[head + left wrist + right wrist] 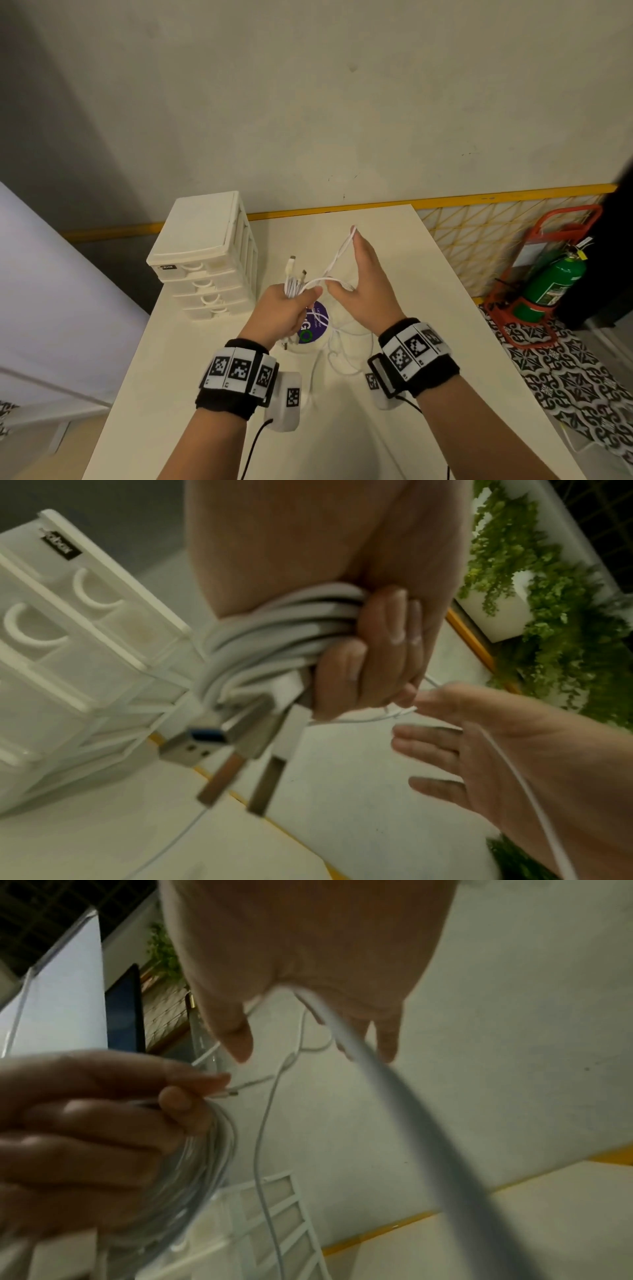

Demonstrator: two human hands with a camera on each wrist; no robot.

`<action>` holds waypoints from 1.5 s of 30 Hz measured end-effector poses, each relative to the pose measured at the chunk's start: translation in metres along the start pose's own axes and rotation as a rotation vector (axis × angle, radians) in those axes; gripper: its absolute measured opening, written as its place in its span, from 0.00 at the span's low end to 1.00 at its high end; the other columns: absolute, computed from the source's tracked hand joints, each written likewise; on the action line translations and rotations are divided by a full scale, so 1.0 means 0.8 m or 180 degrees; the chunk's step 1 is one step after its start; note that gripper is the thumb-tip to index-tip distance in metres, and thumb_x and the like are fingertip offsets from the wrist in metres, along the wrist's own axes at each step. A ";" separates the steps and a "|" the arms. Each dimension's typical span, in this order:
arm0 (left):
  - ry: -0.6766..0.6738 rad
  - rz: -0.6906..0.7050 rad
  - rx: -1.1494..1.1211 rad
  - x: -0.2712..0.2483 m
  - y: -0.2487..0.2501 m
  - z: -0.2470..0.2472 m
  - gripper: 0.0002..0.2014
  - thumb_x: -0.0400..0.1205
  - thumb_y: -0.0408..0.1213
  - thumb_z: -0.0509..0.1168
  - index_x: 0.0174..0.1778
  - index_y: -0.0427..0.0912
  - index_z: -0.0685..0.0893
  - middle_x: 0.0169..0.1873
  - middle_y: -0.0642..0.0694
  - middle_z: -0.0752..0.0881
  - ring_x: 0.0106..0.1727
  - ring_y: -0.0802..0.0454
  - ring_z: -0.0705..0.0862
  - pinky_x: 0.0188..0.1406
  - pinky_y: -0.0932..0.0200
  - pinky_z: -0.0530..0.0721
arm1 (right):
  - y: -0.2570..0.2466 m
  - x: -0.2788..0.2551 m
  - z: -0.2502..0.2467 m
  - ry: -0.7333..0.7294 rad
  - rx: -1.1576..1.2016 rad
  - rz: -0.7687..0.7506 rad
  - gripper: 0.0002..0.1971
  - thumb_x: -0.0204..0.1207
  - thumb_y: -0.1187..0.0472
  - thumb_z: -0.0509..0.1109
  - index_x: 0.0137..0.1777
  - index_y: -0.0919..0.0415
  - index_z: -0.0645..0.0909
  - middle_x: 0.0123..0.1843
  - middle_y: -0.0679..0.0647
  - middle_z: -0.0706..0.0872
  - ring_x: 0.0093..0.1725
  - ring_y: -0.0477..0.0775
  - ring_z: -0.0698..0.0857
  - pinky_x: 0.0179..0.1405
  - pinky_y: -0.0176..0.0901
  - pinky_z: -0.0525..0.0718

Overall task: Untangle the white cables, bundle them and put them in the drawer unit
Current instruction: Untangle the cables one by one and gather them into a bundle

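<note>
White cables (295,287) coiled in left hand (286,310).

Both hands raised in front, wrists banded, close together.
Left hand (286,306) fisted, fingers (387,620) curled tight round a coil of white cables (274,631); right hand (363,277) flat, fingers straight and together pointing away, thumb spread, a cable strand looped over it.
</note>
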State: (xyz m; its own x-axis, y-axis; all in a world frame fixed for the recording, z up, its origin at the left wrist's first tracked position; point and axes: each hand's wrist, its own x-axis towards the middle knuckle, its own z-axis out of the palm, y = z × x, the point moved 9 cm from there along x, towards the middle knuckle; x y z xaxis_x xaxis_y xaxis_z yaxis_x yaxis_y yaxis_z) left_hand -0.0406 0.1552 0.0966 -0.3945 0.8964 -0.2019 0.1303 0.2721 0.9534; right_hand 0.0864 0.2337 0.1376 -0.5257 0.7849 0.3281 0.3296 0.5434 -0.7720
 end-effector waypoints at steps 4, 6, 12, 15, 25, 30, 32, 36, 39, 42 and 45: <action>-0.0043 0.0085 0.0433 -0.004 0.004 -0.005 0.24 0.77 0.42 0.72 0.19 0.42 0.70 0.11 0.48 0.70 0.12 0.53 0.67 0.16 0.66 0.66 | 0.036 0.003 -0.013 0.0055 0.0334 0.0858 0.14 0.74 0.49 0.70 0.55 0.56 0.83 0.48 0.53 0.90 0.38 0.48 0.87 0.41 0.42 0.83; -0.0160 0.0097 0.0440 -0.007 0.004 -0.004 0.24 0.76 0.45 0.73 0.19 0.42 0.69 0.12 0.47 0.70 0.12 0.53 0.66 0.15 0.66 0.66 | 0.052 0.002 -0.028 0.0202 0.0485 0.1066 0.13 0.72 0.48 0.73 0.41 0.58 0.81 0.31 0.53 0.85 0.25 0.50 0.82 0.28 0.39 0.78; 0.0372 -0.0033 0.0465 0.004 -0.007 -0.028 0.23 0.77 0.52 0.70 0.24 0.40 0.74 0.11 0.49 0.73 0.13 0.55 0.70 0.20 0.64 0.71 | 0.056 -0.006 -0.033 -0.0078 -0.0443 0.0981 0.47 0.57 0.43 0.82 0.74 0.51 0.63 0.53 0.50 0.76 0.54 0.51 0.77 0.55 0.45 0.77; 0.0303 -0.0066 0.0697 0.005 -0.008 -0.024 0.24 0.77 0.52 0.70 0.23 0.40 0.72 0.11 0.50 0.73 0.13 0.55 0.71 0.22 0.62 0.71 | 0.012 -0.001 -0.024 -0.0109 -0.0976 -0.0033 0.48 0.65 0.48 0.78 0.81 0.51 0.55 0.72 0.54 0.71 0.73 0.53 0.68 0.73 0.55 0.69; -0.0610 0.0187 0.0267 -0.013 0.029 0.021 0.26 0.82 0.42 0.66 0.16 0.45 0.70 0.11 0.49 0.66 0.12 0.54 0.62 0.15 0.65 0.61 | 0.007 0.005 0.008 -0.0168 -0.0918 -0.0577 0.10 0.73 0.62 0.64 0.49 0.54 0.85 0.54 0.52 0.84 0.58 0.52 0.78 0.75 0.48 0.59; -0.0764 0.0235 0.0455 -0.018 0.034 0.019 0.23 0.82 0.43 0.66 0.21 0.42 0.71 0.12 0.49 0.67 0.13 0.55 0.63 0.16 0.65 0.62 | 0.038 0.025 -0.105 0.1284 -0.0976 -0.0210 0.17 0.67 0.76 0.68 0.47 0.53 0.87 0.67 0.56 0.75 0.56 0.48 0.73 0.61 0.36 0.69; -0.0767 0.0220 0.0446 -0.017 0.030 0.013 0.21 0.82 0.43 0.66 0.24 0.40 0.73 0.12 0.49 0.67 0.13 0.55 0.63 0.15 0.65 0.62 | 0.058 0.029 -0.131 0.1339 -0.0606 -0.0037 0.17 0.67 0.77 0.69 0.42 0.53 0.88 0.58 0.52 0.81 0.50 0.39 0.75 0.55 0.28 0.71; -0.0872 0.0185 0.0332 -0.019 0.025 0.016 0.19 0.82 0.43 0.66 0.26 0.39 0.74 0.12 0.48 0.67 0.13 0.54 0.63 0.16 0.66 0.61 | 0.081 0.036 -0.109 0.0664 0.0962 0.0615 0.21 0.69 0.82 0.65 0.38 0.52 0.85 0.30 0.40 0.88 0.32 0.37 0.84 0.38 0.29 0.81; -0.0413 0.0237 0.0443 -0.014 0.028 -0.004 0.21 0.81 0.45 0.67 0.25 0.39 0.74 0.12 0.49 0.70 0.13 0.54 0.66 0.17 0.65 0.66 | 0.083 0.028 -0.098 0.0326 0.1243 0.0878 0.08 0.71 0.73 0.72 0.41 0.59 0.86 0.17 0.48 0.77 0.23 0.50 0.76 0.24 0.37 0.77; 0.0785 0.0312 0.0869 0.001 0.030 -0.070 0.21 0.79 0.50 0.68 0.29 0.38 0.76 0.18 0.44 0.78 0.18 0.50 0.75 0.17 0.61 0.75 | 0.083 0.016 -0.082 -0.0155 0.0962 0.0919 0.07 0.67 0.67 0.78 0.44 0.60 0.86 0.15 0.44 0.71 0.18 0.43 0.69 0.18 0.30 0.67; 0.1384 0.0514 0.1207 0.012 0.031 -0.104 0.23 0.77 0.51 0.70 0.36 0.32 0.75 0.29 0.33 0.82 0.29 0.38 0.81 0.31 0.47 0.81 | 0.080 0.002 -0.053 -0.0588 0.0770 0.0981 0.04 0.68 0.64 0.78 0.41 0.63 0.88 0.19 0.44 0.79 0.20 0.37 0.72 0.23 0.25 0.70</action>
State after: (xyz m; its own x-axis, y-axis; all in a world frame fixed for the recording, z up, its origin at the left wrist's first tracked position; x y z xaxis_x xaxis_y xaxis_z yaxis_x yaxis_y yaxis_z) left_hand -0.1170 0.1414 0.1372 -0.6683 0.7333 0.1253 0.5035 0.3219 0.8018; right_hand 0.1395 0.2826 0.1116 -0.5702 0.8212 -0.0238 0.3114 0.1892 -0.9312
